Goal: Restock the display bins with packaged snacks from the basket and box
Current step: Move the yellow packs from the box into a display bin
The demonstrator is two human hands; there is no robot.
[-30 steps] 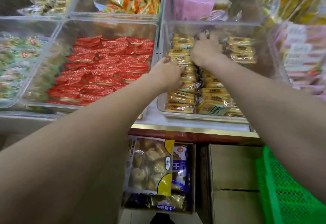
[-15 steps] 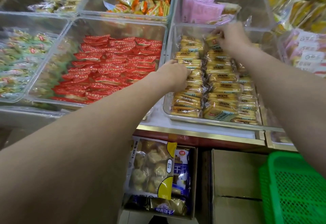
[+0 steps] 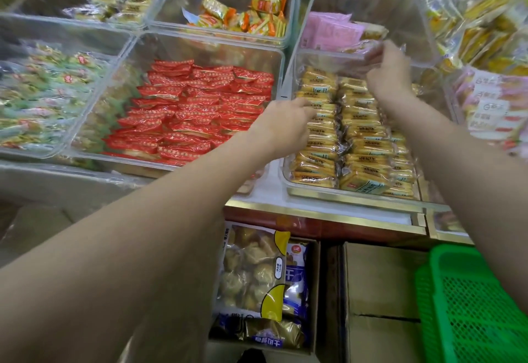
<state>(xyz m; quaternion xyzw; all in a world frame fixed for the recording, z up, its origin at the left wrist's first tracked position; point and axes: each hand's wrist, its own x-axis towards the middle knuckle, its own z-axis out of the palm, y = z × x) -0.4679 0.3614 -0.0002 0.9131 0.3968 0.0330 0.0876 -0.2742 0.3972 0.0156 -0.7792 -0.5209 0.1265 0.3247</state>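
A clear display bin [image 3: 354, 194] at centre right holds tight rows of yellow snack packets [image 3: 367, 145]. My left hand [image 3: 287, 124] lies on the left row, fingertips tucked among the packets, so its grip is hidden. My right hand [image 3: 390, 75] is raised at the bin's back rim, pinching a blurred clear-wrapped yellow packet [image 3: 361, 48]. Below the counter, a green plastic basket [image 3: 480, 305] is at lower right. An open cardboard box [image 3: 314, 291] holds large snack bags [image 3: 251, 268].
Left of the yellow bin is a bin of red packets [image 3: 194, 117], and further left one of green packets [image 3: 43, 97]. Behind are bins with orange packets [image 3: 245, 17] and pink packets [image 3: 328, 31]. A closed carton [image 3: 383, 277] stands between box and basket.
My right hand has moved from the middle of the bin up and back to its rear rim, carrying a packet. My left hand has stayed on the left row.
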